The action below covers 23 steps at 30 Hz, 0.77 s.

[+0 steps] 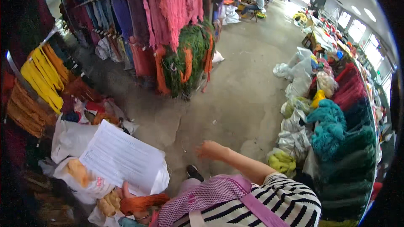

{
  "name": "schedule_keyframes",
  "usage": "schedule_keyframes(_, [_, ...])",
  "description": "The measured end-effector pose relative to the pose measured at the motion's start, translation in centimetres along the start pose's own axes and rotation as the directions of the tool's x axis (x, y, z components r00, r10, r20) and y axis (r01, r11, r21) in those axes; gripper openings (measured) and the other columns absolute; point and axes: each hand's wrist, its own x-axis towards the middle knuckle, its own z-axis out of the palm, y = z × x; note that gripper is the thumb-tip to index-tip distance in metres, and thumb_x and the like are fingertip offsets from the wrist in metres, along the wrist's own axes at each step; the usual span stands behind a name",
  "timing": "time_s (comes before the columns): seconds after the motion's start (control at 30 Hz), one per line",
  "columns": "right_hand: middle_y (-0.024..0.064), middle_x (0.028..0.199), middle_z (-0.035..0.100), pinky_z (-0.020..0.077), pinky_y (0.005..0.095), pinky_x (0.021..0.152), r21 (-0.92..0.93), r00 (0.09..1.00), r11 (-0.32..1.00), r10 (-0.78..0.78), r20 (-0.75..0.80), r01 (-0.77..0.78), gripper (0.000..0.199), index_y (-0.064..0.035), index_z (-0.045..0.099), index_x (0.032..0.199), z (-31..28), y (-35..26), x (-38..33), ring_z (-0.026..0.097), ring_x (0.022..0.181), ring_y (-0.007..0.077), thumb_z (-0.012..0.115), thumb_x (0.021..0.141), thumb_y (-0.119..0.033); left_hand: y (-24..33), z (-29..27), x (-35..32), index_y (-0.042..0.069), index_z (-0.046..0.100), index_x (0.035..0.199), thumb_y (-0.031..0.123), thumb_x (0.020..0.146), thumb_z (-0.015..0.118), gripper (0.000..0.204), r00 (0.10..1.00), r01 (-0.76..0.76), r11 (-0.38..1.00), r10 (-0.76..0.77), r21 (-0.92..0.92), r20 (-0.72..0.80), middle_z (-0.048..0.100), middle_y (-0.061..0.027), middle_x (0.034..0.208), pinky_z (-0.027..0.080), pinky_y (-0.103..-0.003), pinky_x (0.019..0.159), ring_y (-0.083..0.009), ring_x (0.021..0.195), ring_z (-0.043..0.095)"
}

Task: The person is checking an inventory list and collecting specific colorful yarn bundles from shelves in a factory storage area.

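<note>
Low at the left, my left hand grips the lower edge of a white printed sheet, thumb or finger over the paper. A rust-orange yarn skein lies across that hand and wrist; whether the fingers also hold it is hidden. White plastic bags with tan yarn sit beside and beneath the paper. My right hand is out in front of my body over the floor, touching nothing I can see. Motion smears its fingers.
Racks of hanging skeins, pink, yellow and dark green, stand ahead and left. Along the right are bagged yarn, teal yarn and a long laden table. A seated person is far down the concrete aisle.
</note>
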Motion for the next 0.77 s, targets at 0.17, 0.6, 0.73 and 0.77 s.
schedule_keyframes(0.17, [0.0188,0.110,0.060,0.0454,0.0420,0.087,-0.059,0.892,0.966,0.256,0.373,-0.252,0.041,-0.0036,0.059,0.107,-6.2,3.4,5.0,0.058,0.101,0.0309,0.058,0.083,-0.036,3.5,1.8,12.7,0.005,0.053,0.123,0.040,0.051,0.082,0.084,0.898,0.368,0.809,-0.437,0.459,0.051,0.040,-0.0225,0.137,0.039,-0.042,0.099,-0.0332,0.125,0.041])
schedule_keyframes(0.6, [0.0187,0.125,0.054,0.0452,0.0407,0.092,-0.298,0.768,0.913,0.398,0.502,-0.278,0.053,-0.0028,0.053,0.122,-17.0,19.1,28.0,0.052,0.114,0.0348,0.057,0.086,-0.042,-17.4,15.6,29.2,0.010,0.054,0.123,0.019,0.082,0.057,0.043,0.669,0.574,0.816,-0.512,-0.063,-0.539,0.054,-0.0163,0.123,0.046,-0.040,0.089,-0.0286,0.105,0.056])
schedule_keyframes(0.73, [0.0173,0.121,0.057,0.0425,0.0400,0.094,0.047,0.934,0.996,-0.083,0.349,0.071,0.054,-0.0039,0.051,0.124,-19.8,16.6,43.1,0.053,0.112,0.0335,0.057,0.086,-0.041,-22.2,17.6,33.4,0.013,0.057,0.123,0.023,0.073,0.068,0.052,0.731,0.681,0.666,-0.639,0.303,-0.240,0.059,-0.0137,0.118,0.048,-0.043,0.088,-0.0289,0.098,0.061])
schedule_keyframes(0.77, [0.0172,0.121,0.057,0.0427,0.0404,0.094,0.069,0.937,0.987,-0.160,0.311,0.146,0.049,-0.0059,0.052,0.125,-21.0,15.2,47.3,0.053,0.112,0.0326,0.057,0.088,-0.038,-21.7,16.2,29.9,0.013,0.057,0.123,0.023,0.073,0.068,0.052,0.730,0.683,0.667,-0.637,0.296,-0.250,0.059,-0.0137,0.118,0.048,-0.043,0.088,-0.0289,0.098,0.061])
